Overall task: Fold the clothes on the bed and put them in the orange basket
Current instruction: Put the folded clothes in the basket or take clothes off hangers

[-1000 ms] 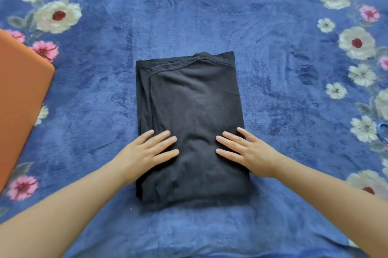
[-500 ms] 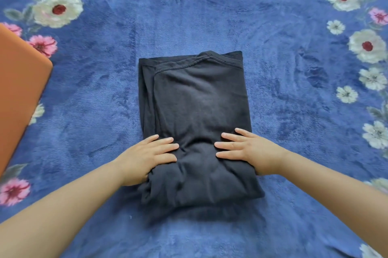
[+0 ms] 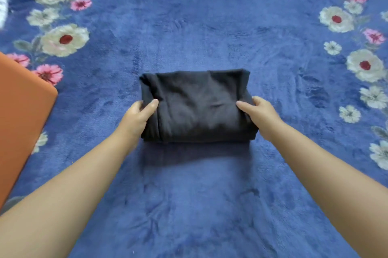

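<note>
Gripping the folded black garment [image 3: 195, 106] from both sides, the person's two bare hands worked at the middle of the head camera's only view. The left hand [image 3: 137, 115] clasped the garment's left edge, thumb laid on top of the cloth and the other fingers tucked out of sight beneath it. The right hand [image 3: 259, 116] clasped the right edge in the same manner, thumb pressed on the top layer, the remaining fingers hidden under the fabric. Between them the garment formed a compact, thick rectangle, wider than deep, with a rounded fold along its near edge and soft creases across its top. It sat on the blue plush bed cover [image 3: 199, 205], whose borders carried cream and pink flowers on the left and right. A shadow lay on the cover just in front of the bundle. The orange basket [image 3: 20, 115] stood at the left margin, well apart from the garment, only one corner of it showing.
</note>
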A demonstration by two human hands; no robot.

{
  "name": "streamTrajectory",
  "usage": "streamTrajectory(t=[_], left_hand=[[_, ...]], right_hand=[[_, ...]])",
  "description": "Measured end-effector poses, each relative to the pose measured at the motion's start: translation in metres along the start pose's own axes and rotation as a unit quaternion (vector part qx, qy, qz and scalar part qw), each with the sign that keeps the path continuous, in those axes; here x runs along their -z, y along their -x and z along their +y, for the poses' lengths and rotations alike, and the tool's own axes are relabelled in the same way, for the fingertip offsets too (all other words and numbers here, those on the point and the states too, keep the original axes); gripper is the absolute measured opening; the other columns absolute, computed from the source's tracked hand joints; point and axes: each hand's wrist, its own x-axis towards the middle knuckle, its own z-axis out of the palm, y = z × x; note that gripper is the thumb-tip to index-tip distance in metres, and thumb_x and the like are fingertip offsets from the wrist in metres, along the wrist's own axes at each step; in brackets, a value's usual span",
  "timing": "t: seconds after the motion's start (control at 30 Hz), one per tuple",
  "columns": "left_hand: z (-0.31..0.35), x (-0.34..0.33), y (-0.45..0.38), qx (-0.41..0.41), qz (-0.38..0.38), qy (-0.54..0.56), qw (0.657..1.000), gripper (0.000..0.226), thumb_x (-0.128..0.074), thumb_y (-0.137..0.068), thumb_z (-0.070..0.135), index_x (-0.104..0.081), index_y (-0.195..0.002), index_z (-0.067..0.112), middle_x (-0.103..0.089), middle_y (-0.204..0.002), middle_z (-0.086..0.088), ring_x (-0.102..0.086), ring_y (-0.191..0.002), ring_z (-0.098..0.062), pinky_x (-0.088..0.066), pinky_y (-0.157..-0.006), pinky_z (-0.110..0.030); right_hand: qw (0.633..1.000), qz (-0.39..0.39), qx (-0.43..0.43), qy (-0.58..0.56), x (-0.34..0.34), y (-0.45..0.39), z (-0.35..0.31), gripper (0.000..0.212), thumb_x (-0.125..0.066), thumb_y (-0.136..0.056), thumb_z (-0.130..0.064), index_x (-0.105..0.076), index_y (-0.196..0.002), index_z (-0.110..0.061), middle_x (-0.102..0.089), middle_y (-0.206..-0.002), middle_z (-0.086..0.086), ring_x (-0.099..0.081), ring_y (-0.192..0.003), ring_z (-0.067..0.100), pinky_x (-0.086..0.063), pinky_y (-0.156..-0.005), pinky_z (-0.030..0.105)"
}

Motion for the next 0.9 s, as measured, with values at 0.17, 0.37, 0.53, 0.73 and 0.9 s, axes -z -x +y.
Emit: streamTrajectory(t=[0.17,0.37,0.53,0.73,0.9], left_hand=[[-0.023,-0.015,0.005,-0.004,0.077,-0.079,0.994,0.03,-0.067,-0.084,0.013,-0.059,-0.113,0.009,-0.063,-0.106,-0.004,-0.058,-0.097,-0.017,-0.044,-0.085,-0.028],[-0.031,-0.004,0.012,-0.015,0.059,-0.025,0.998,0.016,-0.05,-0.094,0.011,-0.056,-0.108,0.015,-0.063,-0.103,0.005,-0.057,-0.106,-0.017,-0.042,-0.093,-0.031],[-0.016,0.002,0.005,0.016,-0.035,0.057,0.998,0.026,-0.063,-0.08,0.024,-0.059,-0.106,0.021,-0.066,-0.109,0.004,-0.06,-0.106,-0.015,-0.043,-0.096,-0.033],[-0.008,-0.007,-0.009,-0.022,-0.007,-0.099,0.995,0.065,-0.077,-0.072,0.018,-0.045,-0.129,0.016,-0.056,-0.125,0.004,-0.053,-0.115,-0.014,-0.039,-0.101,-0.03],[-0.007,-0.012,-0.026,-0.088,0.01,-0.169,0.982,0.06,-0.058,-0.09,0.018,-0.029,-0.142,0.013,-0.044,-0.139,0.003,-0.041,-0.127,-0.011,-0.028,-0.111,-0.029]], right_hand=[[0.999,0.03,-0.032,0.019,-0.007,0.002,0.018,0.027,-0.043,-0.098,-0.03,-0.059,-0.086,-0.012,-0.06,-0.088,0.0,-0.052,-0.083,0.014,-0.039,-0.06,0.019],[0.986,-0.05,-0.056,-0.151,0.004,0.009,0.025,0.019,-0.046,-0.096,-0.021,-0.063,-0.089,-0.017,-0.069,-0.082,-0.005,-0.062,-0.081,0.011,-0.048,-0.064,0.02],[0.98,-0.121,-0.111,-0.113,0.013,-0.015,-0.002,0.032,-0.055,-0.09,-0.037,-0.064,-0.102,-0.009,-0.071,-0.096,0.005,-0.066,-0.091,0.021,-0.05,-0.086,0.034],[0.997,-0.052,-0.035,-0.052,-0.002,-0.031,-0.014,0.015,-0.049,-0.096,-0.028,-0.06,-0.09,-0.019,-0.064,-0.094,0.0,-0.059,-0.087,0.016,-0.048,-0.082,0.03],[0.994,0.07,0.058,-0.062,-0.009,-0.035,-0.003,0.022,-0.045,-0.097,-0.026,-0.053,-0.084,-0.01,-0.058,-0.085,0.0,-0.052,-0.078,0.012,-0.041,-0.072,0.026]])
